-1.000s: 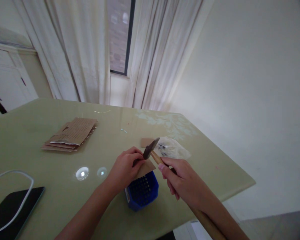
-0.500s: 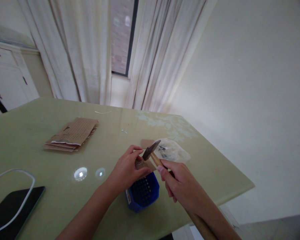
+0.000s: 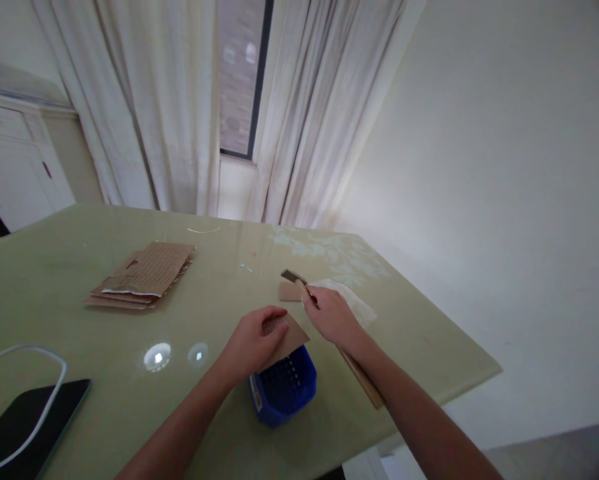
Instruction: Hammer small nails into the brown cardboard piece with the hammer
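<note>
My left hand [image 3: 253, 343] pinches a piece of brown cardboard [image 3: 295, 333] between thumb and fingers. It holds the cardboard over the far part of a blue plastic basket [image 3: 273, 417], partly covering the opening. My right hand [image 3: 332, 315] is wrapped round a hammer [image 3: 363, 380] with a wooden handle, whose end runs back beneath the forearm. The dark metal head points up and left, apart from the cardboard, above a small flat brown piece [image 3: 289, 292] on the table. Beside that piece, a clear plastic bag [image 3: 358, 303] is partly hidden by my right hand.
A stack of brown cardboard sheets [image 3: 146, 270] lies at the left on the glossy green table [image 3: 219, 427]. A black tablet-like device [image 3: 24, 420] with a white cable [image 3: 52, 393] sits at the near left. Small scraps [image 3: 246, 267] lie farther back.
My right hand has moved forward with the hammer, lifting its head off the cardboard towards the small brown piece. My left hand still holds the cardboard over the basket, a little lower.
</note>
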A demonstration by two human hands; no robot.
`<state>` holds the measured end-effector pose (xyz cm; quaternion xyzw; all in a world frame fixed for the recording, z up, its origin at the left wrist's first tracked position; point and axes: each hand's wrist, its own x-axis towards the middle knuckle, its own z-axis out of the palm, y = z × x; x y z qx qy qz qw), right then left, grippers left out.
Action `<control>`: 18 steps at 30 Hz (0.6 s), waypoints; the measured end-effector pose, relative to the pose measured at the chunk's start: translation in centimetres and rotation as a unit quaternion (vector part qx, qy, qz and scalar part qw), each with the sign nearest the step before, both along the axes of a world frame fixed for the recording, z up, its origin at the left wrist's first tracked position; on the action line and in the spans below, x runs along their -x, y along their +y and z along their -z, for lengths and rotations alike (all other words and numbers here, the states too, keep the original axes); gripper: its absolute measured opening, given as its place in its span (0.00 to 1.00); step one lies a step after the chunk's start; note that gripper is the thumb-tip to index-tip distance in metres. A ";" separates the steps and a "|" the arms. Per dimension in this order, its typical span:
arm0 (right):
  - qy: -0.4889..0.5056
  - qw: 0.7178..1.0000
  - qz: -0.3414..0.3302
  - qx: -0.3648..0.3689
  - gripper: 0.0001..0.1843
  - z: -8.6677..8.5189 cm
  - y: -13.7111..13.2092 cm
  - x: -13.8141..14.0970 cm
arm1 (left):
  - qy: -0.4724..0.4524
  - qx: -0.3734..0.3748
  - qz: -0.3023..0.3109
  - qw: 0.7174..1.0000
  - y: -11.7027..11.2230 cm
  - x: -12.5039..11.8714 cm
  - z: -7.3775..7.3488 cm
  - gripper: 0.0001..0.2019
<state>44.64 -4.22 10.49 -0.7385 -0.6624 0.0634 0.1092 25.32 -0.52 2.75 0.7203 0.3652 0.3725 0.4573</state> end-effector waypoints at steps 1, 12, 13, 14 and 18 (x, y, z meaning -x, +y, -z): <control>-0.019 1.000 0.006 0.011 0.15 1.0 0.9 -0.1 | -0.006 0.013 0.003 1.000 0.0 -0.1 0.1 0.16; -0.120 0.988 0.077 0.052 0.21 7.9 3.5 -1.0 | -0.059 0.140 -0.009 0.988 0.3 0.4 0.9 0.22; -0.120 0.988 0.078 0.051 0.21 8.0 3.4 -0.9 | -0.062 0.150 -0.008 0.987 0.4 0.6 0.8 0.23; -0.117 0.989 0.079 0.048 0.21 8.1 3.3 -0.9 | -0.064 0.156 -0.007 0.986 0.5 0.7 0.8 0.24; -0.081 0.993 0.080 0.031 0.21 7.9 2.7 -0.8 | -0.059 0.158 0.000 0.986 0.7 0.9 0.6 0.22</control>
